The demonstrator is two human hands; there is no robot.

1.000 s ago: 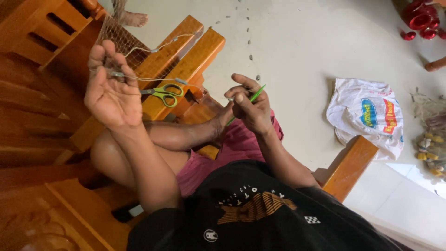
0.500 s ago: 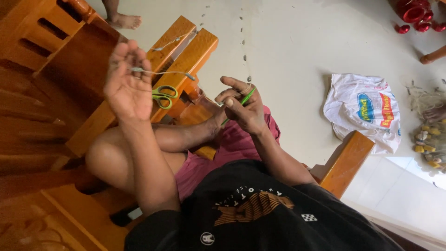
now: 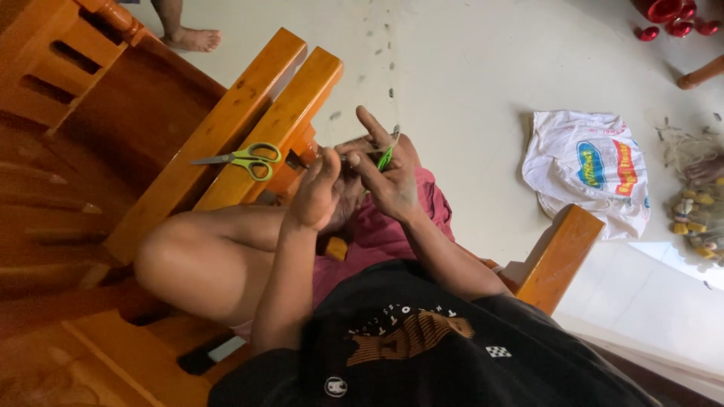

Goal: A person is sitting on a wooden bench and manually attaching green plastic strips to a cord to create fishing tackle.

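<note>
The pair of green-handled metal scissors (image 3: 240,159) is lying on the orange wooden chair arm (image 3: 249,128), left of the two hands. The left hand (image 3: 317,192) and right hand (image 3: 388,177) are meeting above the raised knee, a small green plastic tool (image 3: 385,157) sitting between the right fingers. The white printed plastic bag (image 3: 588,169) is lying on the pale tiled floor (image 3: 467,68), well right of the hands. A bare foot (image 3: 194,38) is standing behind the chair.

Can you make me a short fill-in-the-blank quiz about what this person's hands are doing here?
1. The scissors with ____ handles lie on the wooden armrest.
2. The right hand holds a small ____ tool.
3. The left hand is ____ the right hand.
4. A white bag lies on the ____.

Missing words: green; green; beside; floor
</note>
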